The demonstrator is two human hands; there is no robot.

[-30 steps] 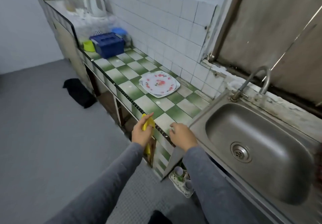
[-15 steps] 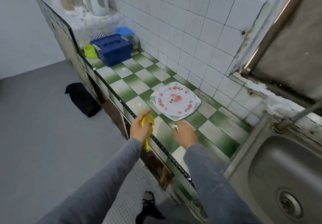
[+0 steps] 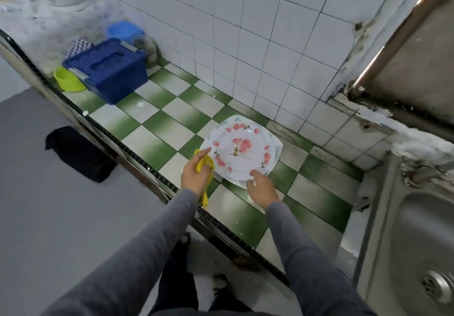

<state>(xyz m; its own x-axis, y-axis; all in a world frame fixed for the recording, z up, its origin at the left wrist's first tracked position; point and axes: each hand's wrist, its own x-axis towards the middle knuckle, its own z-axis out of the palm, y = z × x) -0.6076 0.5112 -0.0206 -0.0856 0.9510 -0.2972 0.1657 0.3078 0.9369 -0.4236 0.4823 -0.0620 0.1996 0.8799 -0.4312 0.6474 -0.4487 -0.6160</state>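
Observation:
A white plate with pink flowers point(image 3: 242, 149) lies on top of another plate on the green-and-white checked counter point(image 3: 157, 121). My left hand point(image 3: 195, 174) grips a yellow cloth point(image 3: 205, 165) at the plate's left rim, one finger stretched towards the rim. My right hand point(image 3: 261, 189) is at the plate's near edge, its fingertips on or just over the rim; whether it grips the plate I cannot tell. Both arms wear grey sleeves.
A dark blue lidded box point(image 3: 108, 68), a lime green bowl point(image 3: 67, 79) and a blue tub point(image 3: 124, 31) stand at the counter's far left. A steel sink point(image 3: 415, 249) lies to the right. The tiled wall point(image 3: 245, 45) runs behind. A black bag point(image 3: 78, 153) lies on the grey floor.
I have moved left along the counter, away from the sink. Both hands have gone from the counter's front edge up to the flowered plate, the left still holding the yellow cloth.

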